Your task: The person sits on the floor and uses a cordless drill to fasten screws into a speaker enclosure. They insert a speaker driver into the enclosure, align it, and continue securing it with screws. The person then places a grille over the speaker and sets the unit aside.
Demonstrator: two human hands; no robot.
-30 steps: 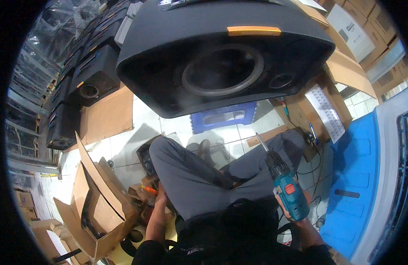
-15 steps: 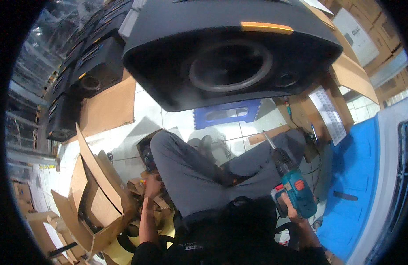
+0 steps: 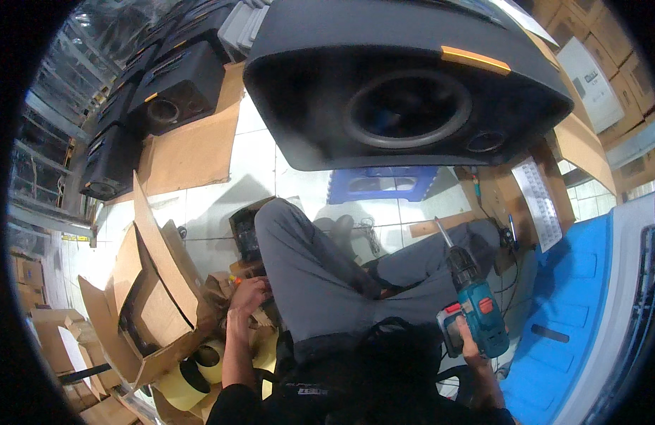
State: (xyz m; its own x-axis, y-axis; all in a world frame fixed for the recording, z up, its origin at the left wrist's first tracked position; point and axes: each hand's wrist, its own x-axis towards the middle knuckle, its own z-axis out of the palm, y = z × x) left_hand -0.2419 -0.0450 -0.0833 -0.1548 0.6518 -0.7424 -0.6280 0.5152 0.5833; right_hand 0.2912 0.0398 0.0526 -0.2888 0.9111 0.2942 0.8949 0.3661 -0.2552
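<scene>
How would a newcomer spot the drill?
Start at the big black speaker up top, then drop to the grey trousers. At their right side, the right hand holds the drill. Its teal body with red accents and long bit set it apart from the blue panel.

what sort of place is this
Probably a loudspeaker assembly or repair workshop: a large black speaker cabinet sits in front, similar cabinets stand at left, and the right hand holds a teal cordless drill.
</scene>
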